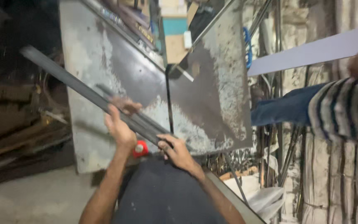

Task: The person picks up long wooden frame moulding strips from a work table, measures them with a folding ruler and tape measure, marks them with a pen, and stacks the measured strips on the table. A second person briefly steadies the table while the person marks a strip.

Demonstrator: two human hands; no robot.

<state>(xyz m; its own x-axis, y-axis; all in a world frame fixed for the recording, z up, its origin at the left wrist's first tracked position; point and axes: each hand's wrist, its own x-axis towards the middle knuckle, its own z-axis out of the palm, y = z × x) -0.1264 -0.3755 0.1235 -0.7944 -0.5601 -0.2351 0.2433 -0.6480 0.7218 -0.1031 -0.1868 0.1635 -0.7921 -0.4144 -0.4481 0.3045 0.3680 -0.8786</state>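
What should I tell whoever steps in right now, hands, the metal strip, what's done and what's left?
Left hand: gripping the long dark metal strip from above.
Right hand: holding the strip's near end.
The strip lies diagonally across the worn steel machine table; a red knob sits between the hands.
Another person's striped sleeve reaches in at right, near a pale sheet.
Done: strip laid on the table. Left: cannot tell.

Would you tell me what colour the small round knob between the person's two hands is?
The knob is red, seen best in the head view.
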